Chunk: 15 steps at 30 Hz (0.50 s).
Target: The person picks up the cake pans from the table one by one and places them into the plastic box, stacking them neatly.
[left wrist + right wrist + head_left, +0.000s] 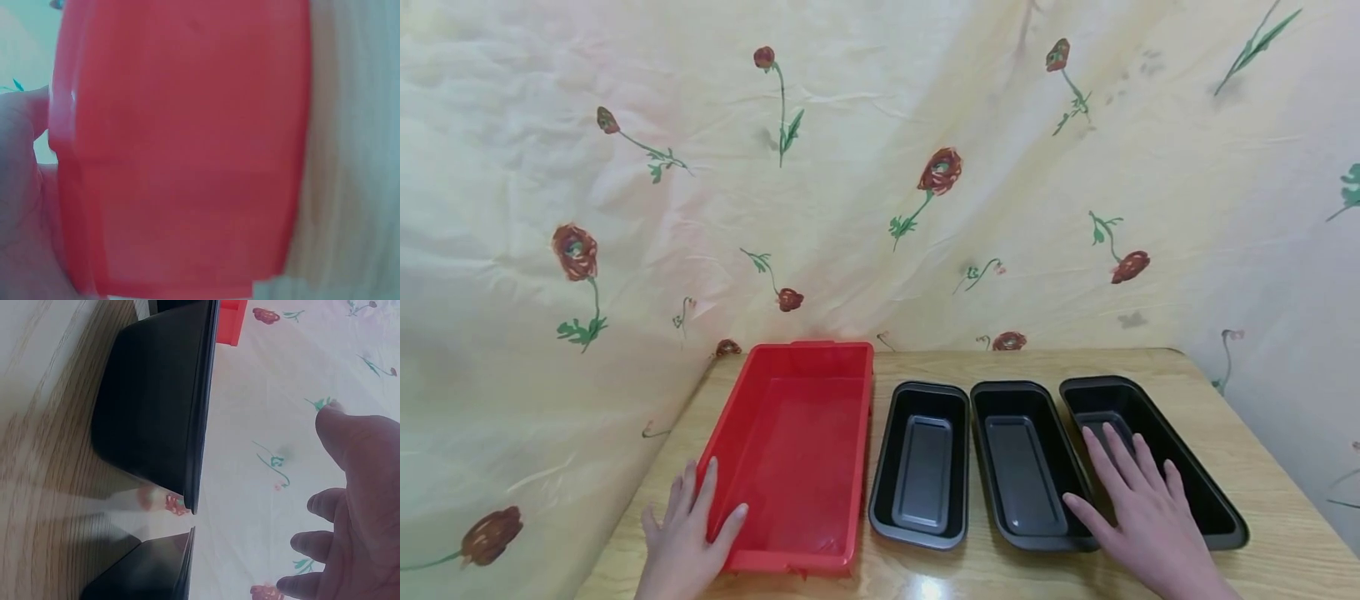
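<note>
My left hand (681,533) is at the near left corner of a shallow red plastic tray (805,450), fingers straight and thumb spread over its rim. In the left wrist view that hand (19,194) lies along the side of the tray (187,125). Over the rightmost black loaf pan (1105,400) my right hand (1150,517) is spread, holding nothing. The right wrist view has the right hand (369,506) level with or above the pan rims, its fingers apart. Both the tray and that pan are bare inside where they show.
Two more black loaf pans, a left one (923,467) and a middle one (1022,475), stand between the tray and the rightmost pan. All rest on a light wood table (1030,362). A flower-printed cloth (850,208) hangs behind and to the sides.
</note>
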Tool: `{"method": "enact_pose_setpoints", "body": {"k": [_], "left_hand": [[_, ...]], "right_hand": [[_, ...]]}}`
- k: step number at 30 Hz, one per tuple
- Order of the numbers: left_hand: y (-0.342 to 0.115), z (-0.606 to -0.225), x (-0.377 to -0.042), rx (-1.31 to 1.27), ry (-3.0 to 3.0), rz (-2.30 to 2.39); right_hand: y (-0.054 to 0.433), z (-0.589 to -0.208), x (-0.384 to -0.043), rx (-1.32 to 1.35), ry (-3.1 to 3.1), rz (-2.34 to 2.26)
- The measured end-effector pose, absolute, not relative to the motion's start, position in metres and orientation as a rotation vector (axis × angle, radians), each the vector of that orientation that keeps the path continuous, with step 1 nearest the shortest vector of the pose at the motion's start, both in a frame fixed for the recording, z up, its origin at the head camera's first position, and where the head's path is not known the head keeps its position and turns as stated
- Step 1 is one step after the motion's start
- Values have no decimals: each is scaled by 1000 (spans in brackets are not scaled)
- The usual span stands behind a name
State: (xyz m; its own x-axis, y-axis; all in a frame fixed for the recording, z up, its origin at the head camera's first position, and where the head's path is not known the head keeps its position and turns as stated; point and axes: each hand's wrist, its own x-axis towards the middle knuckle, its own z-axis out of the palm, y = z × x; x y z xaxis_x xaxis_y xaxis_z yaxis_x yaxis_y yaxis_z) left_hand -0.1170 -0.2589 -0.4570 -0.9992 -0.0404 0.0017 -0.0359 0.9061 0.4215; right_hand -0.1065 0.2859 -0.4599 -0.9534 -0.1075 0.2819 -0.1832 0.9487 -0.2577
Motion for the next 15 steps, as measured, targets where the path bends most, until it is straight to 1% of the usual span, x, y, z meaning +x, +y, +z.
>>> {"method": "enact_pose_setpoints", "body": {"k": [3, 7, 15], "left_hand": [[-266, -461, -115, 114, -3078, -690], [-271, -467, -115, 116, -2999, -722], [-286, -469, -120, 255, -2963, -1047]], "right_hand": [[288, -460, -106, 212, -2832, 421], [291, -460, -106, 214, -2826, 447], [289, -461, -108, 234, -2869, 506]]}}
